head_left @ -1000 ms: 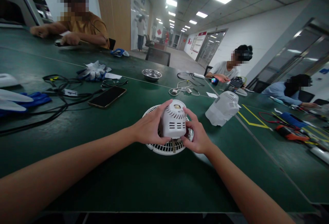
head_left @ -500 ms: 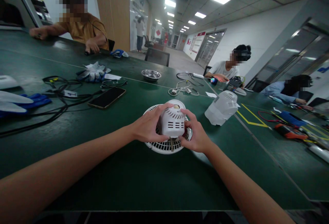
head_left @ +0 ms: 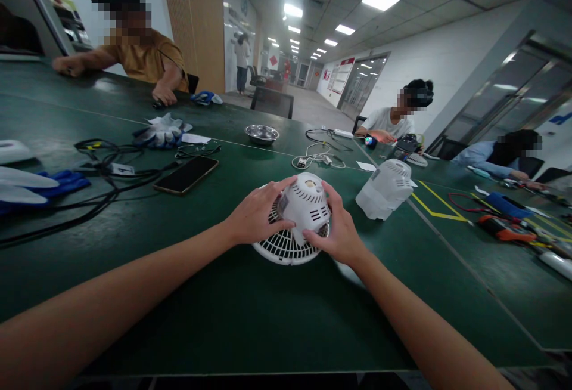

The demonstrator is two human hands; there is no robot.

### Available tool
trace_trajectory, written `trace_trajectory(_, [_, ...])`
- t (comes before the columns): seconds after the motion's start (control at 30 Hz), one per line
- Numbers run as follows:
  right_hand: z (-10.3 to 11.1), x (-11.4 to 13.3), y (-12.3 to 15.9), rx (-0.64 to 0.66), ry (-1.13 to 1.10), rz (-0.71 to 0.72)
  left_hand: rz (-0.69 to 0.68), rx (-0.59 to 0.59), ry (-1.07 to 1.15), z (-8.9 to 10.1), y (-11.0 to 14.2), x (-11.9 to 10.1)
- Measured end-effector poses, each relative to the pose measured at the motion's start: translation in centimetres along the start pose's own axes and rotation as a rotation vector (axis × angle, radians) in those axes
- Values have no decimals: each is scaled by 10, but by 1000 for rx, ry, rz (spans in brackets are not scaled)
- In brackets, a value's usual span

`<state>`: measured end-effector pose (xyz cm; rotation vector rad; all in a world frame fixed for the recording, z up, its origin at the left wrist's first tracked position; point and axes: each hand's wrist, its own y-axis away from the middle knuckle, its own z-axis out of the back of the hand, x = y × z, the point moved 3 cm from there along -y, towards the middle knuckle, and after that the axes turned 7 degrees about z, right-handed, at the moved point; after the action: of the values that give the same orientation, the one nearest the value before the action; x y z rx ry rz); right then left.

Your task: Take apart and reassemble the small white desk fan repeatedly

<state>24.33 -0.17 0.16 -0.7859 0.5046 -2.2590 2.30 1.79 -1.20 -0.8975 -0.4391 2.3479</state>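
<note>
Left hand: grasping white housing, 9 o'clock side.
Right hand: grasping same housing, 4 o'clock side.
Grille: beneath housing.

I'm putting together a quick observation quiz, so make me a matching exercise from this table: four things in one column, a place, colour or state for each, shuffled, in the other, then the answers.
Column one
1. phone
2. central white housing
3. metal bowl
4. slatted grille

Column two
A. silver-coloured
B. under the central white housing
C. lying flat, dark screen up
D. between the left hand and the right hand

Pairs: 1-C, 2-D, 3-A, 4-B
</note>
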Motion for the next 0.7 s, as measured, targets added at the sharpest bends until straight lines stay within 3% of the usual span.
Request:
trace_trajectory(0.1, [0,-14,-1,-58,-18,-54,86,-66,-6,4,-3,11])
trace_trajectory(0.2, [0,-27,0,-64,-69,-132,288,-120,-29,4,-5,35])
trace_trajectory(0.27, [-2,-31,0,-37,-92,-154,447,-82,2,1,-5,53])
trace_trajectory(0.37, [-2,-31,1,-22,-109,-172,528,24,147,-3,-4,67])
trace_trajectory(0.47, [-1,-31,2,-74,-193,-217,512,-16,304,3,-3,66])
trace_trajectory(0.57, [1,-35,2,-210,-392,-261,350,-174,461,15,-6,56])
trace_trajectory(0.63, [0,-38,2,-268,-549,-305,244,-268,463,22,-7,50])
trace_trajectory(0.7, [-5,-38,2,-244,-662,-341,230,-313,365,24,-8,47])
